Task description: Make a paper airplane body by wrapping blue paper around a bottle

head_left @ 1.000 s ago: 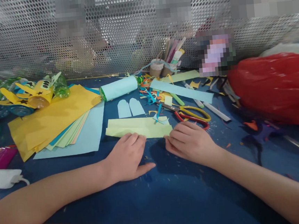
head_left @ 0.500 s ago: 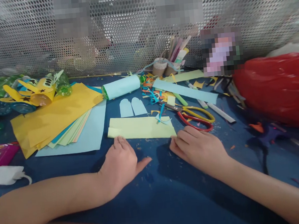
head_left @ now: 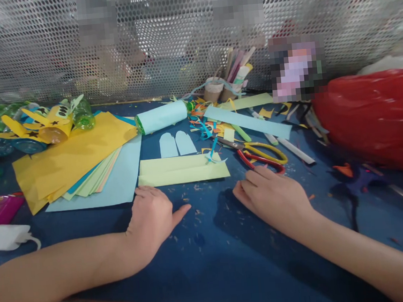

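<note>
A pale green paper strip [head_left: 184, 173] lies on the blue table with a fold along its near long side. My left hand [head_left: 151, 216] rests at the strip's near left corner, fingertips at the paper's edge and thumb stretched away from the fingers; it grips nothing that I can see. To the right, apart from the strip, my right hand [head_left: 273, 191] is closed with curled fingers and no object showing in it. Just beyond that hand lie scissors [head_left: 263, 152] with red and yellow handles. Two rounded light blue cutouts [head_left: 168, 145] lie behind the strip.
A green bottle wrapped in light blue paper [head_left: 163, 116] lies at the back. Coloured sheets [head_left: 71, 157] are stacked at left beside yellow paper crafts [head_left: 52, 121]. Scraps [head_left: 202, 127], a blue strip [head_left: 248, 121] and a red bag [head_left: 368, 117] occupy the right. A perforated metal screen [head_left: 174, 40] stands behind.
The green strip has turned slightly, and its fold now runs along the whole near side. My right hand has come away from the strip's right corner. My left hand has shifted slightly left.
</note>
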`<state>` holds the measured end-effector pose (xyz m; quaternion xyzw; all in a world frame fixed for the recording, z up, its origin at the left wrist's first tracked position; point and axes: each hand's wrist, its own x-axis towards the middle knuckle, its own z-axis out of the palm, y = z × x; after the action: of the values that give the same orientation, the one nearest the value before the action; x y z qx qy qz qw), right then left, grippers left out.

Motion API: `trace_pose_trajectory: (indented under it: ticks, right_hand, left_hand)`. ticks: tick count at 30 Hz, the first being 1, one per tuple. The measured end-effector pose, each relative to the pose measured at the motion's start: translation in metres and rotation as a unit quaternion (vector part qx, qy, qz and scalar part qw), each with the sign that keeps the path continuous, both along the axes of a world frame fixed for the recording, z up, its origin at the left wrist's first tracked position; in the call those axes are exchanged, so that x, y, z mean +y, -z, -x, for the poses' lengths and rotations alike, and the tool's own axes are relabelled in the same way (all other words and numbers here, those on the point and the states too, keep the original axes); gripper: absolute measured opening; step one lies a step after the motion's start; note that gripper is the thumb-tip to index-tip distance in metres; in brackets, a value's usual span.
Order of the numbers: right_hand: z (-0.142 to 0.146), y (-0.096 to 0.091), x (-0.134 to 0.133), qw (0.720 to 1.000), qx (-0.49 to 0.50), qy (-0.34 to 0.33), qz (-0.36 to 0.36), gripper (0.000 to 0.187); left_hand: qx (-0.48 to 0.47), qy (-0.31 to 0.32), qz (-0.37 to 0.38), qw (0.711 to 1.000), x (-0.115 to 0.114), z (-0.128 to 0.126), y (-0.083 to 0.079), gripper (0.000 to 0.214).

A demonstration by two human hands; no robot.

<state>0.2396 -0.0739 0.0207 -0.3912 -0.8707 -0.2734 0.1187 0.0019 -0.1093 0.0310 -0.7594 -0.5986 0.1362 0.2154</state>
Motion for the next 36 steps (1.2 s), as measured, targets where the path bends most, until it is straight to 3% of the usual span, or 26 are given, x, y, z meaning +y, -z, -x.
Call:
trace_pose_trajectory:
  ticks: [3, 6, 8, 11, 14, 24, 27, 32, 36]
  right_hand:
    - [0.001, -0.002, 0.003, 0.998, -0.031, -0.004, -0.063, 0.032]
    - [0.004, -0.004, 0.005, 0.996, 0.044, 0.001, -0.074, 0.026]
    - [0.006, -0.004, 0.006, 0.995, 0.078, -0.045, -0.037, 0.018]
    - [0.008, 0.002, 0.009, 0.987, 0.084, -0.121, 0.058, 0.029]
    - [0.008, 0.009, 0.012, 0.982, 0.084, -0.126, 0.117, 0.029]
    - [0.004, 0.008, 0.011, 0.983, 0.088, -0.11, 0.117, 0.027]
    - [0.002, 0.007, 0.013, 0.982, 0.092, -0.117, 0.119, 0.025]
    - [0.001, 0.008, 0.015, 0.971, 0.133, -0.151, 0.13, 0.02]
    - [-0.001, 0.008, 0.02, 0.955, 0.204, -0.144, 0.161, 0.016]
  left_hand:
    - [-0.001, -0.001, 0.015, 1.0, 0.0, 0.0, 0.001, 0.093]
    - [-0.009, -0.01, 0.026, 1.0, 0.0, -0.001, 0.002, 0.095]
    - [-0.01, -0.018, 0.03, 0.999, -0.001, -0.001, 0.002, 0.096]
    - [-0.005, -0.017, 0.032, 0.999, -0.001, -0.002, 0.003, 0.096]
    - [-0.004, -0.017, 0.038, 0.999, -0.001, -0.001, 0.001, 0.098]
    - [-0.052, -0.02, 0.02, 0.998, 0.006, 0.005, -0.006, 0.085]
    - [-0.095, 0.036, -0.02, 0.995, 0.004, 0.004, -0.008, 0.076]
    - [-0.147, 0.265, -0.103, 0.947, 0.01, 0.003, -0.007, 0.046]
    - [-0.206, 0.306, -0.077, 0.926, 0.026, 0.007, 0.011, 0.054]
